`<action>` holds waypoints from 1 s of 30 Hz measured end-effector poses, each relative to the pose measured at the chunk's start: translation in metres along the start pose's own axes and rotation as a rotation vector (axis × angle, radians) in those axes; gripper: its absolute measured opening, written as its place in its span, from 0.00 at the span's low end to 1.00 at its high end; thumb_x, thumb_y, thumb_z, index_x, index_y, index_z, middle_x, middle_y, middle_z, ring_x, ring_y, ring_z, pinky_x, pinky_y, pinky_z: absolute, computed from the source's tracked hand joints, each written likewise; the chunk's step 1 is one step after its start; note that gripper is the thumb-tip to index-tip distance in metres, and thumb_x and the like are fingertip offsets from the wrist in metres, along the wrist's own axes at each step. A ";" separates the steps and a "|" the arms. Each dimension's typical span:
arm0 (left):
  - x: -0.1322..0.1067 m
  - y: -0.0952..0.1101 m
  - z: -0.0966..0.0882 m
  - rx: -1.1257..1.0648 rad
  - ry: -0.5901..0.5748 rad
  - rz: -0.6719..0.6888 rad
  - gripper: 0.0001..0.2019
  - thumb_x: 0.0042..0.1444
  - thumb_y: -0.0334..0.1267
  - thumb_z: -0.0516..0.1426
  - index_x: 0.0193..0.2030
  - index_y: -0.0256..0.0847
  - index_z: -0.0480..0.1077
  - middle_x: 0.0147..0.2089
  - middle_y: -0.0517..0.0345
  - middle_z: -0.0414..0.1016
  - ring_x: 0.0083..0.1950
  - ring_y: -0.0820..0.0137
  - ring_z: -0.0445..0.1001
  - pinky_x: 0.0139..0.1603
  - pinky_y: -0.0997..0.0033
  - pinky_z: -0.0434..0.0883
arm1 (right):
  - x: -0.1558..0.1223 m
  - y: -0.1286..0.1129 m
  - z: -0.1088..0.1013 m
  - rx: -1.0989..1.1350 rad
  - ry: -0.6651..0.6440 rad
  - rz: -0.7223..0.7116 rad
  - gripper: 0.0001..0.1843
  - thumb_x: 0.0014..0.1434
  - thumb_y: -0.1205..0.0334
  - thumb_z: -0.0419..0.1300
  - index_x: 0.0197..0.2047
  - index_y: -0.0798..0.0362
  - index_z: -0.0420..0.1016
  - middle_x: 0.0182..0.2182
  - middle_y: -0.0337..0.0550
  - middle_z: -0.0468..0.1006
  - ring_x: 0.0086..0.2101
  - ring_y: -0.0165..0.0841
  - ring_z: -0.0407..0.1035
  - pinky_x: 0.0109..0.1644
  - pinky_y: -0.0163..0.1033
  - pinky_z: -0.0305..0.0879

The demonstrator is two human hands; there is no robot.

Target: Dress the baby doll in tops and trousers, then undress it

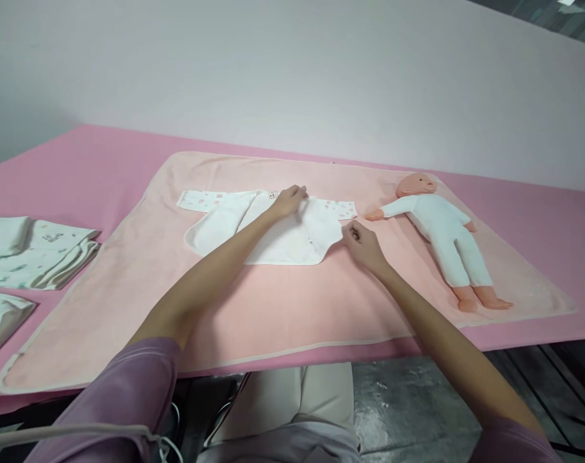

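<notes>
A white baby shirt (277,238) with printed sleeves lies spread on a peach mat, its front panels folded outward to either side. My left hand (289,200) reaches across it to the upper right of the neckline, with its fingers closed on the fabric there. At the shirt's right edge, my right hand (363,244) is curled in a pinch on the corner of the right panel. The exact grip of the left fingertips is partly hidden by the hand. To the right lies a baby doll (441,225) in white clothing, on its back and apart from both hands.
The peach mat (273,308) covers much of a pink table (113,154). Folded printed cloths (55,247) are stacked at the left, with another folded cloth (2,318) nearer me. A pale wall (292,77) rises behind the table. A cable (80,431) crosses the lower left.
</notes>
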State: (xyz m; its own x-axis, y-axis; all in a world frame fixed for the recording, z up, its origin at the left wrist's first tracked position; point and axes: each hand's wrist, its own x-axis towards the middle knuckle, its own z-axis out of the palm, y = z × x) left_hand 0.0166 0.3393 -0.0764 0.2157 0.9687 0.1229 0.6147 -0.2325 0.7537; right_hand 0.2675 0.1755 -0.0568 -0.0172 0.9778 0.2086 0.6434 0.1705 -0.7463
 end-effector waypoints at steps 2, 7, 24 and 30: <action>-0.009 0.004 0.017 0.082 -0.009 0.139 0.24 0.80 0.51 0.45 0.61 0.41 0.78 0.69 0.44 0.80 0.73 0.54 0.73 0.77 0.54 0.68 | -0.012 0.024 -0.017 -0.119 -0.028 0.086 0.19 0.72 0.44 0.57 0.35 0.47 0.69 0.30 0.39 0.74 0.32 0.37 0.66 0.40 0.44 0.61; -0.030 -0.008 0.034 0.317 -0.044 0.291 0.30 0.77 0.53 0.50 0.78 0.39 0.67 0.88 0.40 0.56 0.88 0.49 0.54 0.86 0.41 0.58 | -0.039 0.034 -0.020 -0.235 0.052 -0.142 0.13 0.74 0.48 0.59 0.48 0.49 0.75 0.44 0.53 0.82 0.45 0.48 0.76 0.52 0.54 0.73; -0.018 -0.016 0.019 0.556 -0.185 0.084 0.42 0.79 0.58 0.39 0.92 0.39 0.42 0.93 0.53 0.37 0.93 0.55 0.37 0.92 0.47 0.39 | -0.009 0.022 0.020 -0.214 -0.622 -0.564 0.36 0.84 0.41 0.52 0.88 0.30 0.51 0.86 0.29 0.49 0.86 0.45 0.41 0.90 0.66 0.45; -0.016 -0.016 0.019 0.570 -0.192 0.074 0.42 0.79 0.59 0.38 0.92 0.39 0.42 0.93 0.54 0.37 0.93 0.55 0.37 0.92 0.47 0.39 | -0.013 0.018 0.015 -0.237 -0.716 -0.563 0.37 0.84 0.38 0.50 0.89 0.28 0.46 0.87 0.28 0.40 0.86 0.44 0.34 0.91 0.65 0.33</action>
State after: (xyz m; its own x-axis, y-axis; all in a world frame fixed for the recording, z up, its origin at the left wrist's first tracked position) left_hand 0.0180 0.3258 -0.1031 0.3743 0.9273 0.0030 0.8910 -0.3605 0.2759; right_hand 0.2680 0.1676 -0.0826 -0.7892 0.6141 0.0025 0.5347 0.6891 -0.4892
